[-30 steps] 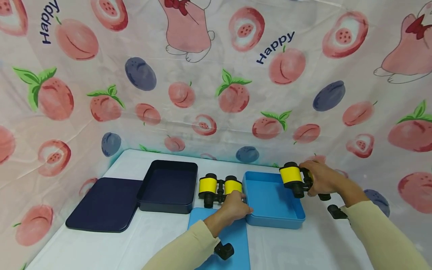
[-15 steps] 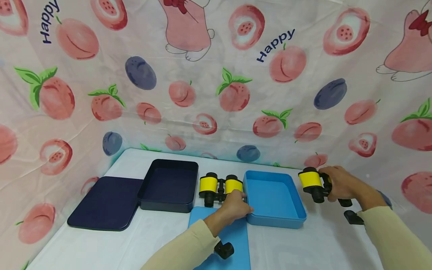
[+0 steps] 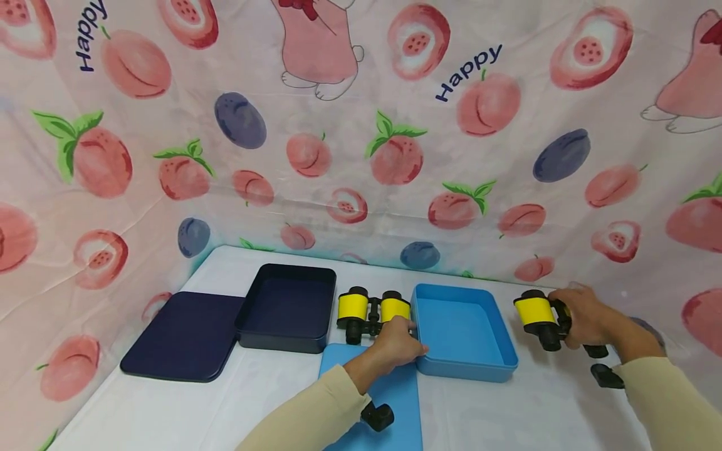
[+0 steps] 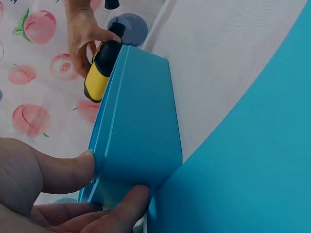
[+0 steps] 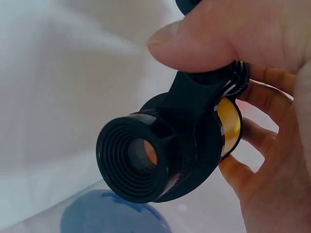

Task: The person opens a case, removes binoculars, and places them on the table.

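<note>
My right hand (image 3: 586,316) grips a pair of yellow and black binoculars (image 3: 536,311) to the right of the light blue box (image 3: 470,369). The right wrist view shows the thumb over the middle of the binoculars (image 5: 194,111) and the fingers behind, with one eyepiece facing the camera. At the box's front left corner, my left hand (image 3: 392,344) pinches the wall, thumb at the rim and fingers lower on the outside. Another pair of yellow and black binoculars (image 3: 352,307) stands just beyond that hand, partly hidden by it.
A dark navy box (image 3: 282,341) stands open at the left, its matching flat lid (image 3: 180,338) beside it. Under my left forearm lies a light blue lid (image 3: 406,401). A fruit-printed cloth (image 3: 338,156) rises behind the white table (image 3: 271,401).
My right hand has carried the binoculars from over the blue box's right edge to the right and lower. My left hand stays at the box corner.
</note>
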`<state>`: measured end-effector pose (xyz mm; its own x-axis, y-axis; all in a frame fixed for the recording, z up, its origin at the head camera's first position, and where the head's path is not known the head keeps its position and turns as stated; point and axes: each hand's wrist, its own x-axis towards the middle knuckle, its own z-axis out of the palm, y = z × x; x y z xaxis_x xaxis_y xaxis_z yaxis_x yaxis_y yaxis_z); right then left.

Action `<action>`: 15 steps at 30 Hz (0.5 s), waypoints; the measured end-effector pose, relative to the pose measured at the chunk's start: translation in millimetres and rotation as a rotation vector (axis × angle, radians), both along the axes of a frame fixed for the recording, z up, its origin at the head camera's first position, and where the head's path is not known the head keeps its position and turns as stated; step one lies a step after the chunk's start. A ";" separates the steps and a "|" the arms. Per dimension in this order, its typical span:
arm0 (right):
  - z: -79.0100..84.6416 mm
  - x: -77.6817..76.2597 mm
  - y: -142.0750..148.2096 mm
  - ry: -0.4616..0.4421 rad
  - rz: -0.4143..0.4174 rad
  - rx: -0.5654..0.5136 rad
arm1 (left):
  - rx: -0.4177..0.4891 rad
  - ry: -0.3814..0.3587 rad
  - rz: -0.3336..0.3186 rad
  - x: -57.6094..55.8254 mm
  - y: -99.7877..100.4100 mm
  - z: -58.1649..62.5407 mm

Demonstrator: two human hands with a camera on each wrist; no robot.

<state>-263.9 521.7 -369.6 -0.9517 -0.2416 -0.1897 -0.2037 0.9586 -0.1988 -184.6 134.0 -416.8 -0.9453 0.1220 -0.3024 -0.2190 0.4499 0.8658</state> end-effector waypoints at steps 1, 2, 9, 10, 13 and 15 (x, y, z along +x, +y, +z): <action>-2.7 0.9 1.2 -0.001 0.001 0.000 | 0.004 -0.001 -0.003 0.3 -0.2 -0.2; -6.0 1.8 2.2 -0.003 -0.004 -0.002 | 0.009 -0.001 -0.006 0.6 -0.3 -0.3; -26.6 7.9 9.0 -0.004 -0.012 -0.010 | 0.009 0.001 -0.009 0.3 -1.1 -1.1; -30.2 9.0 9.4 0.002 -0.009 -0.009 | 0.008 -0.001 -0.010 0.3 -1.6 -1.7; -41.2 12.7 10.6 0.006 0.001 -0.004 | 0.003 0.002 -0.027 1.4 -5.5 -2.8; -48.6 16.4 11.1 -0.011 -0.002 -0.003 | 0.004 0.004 -0.054 3.9 -11.9 -2.3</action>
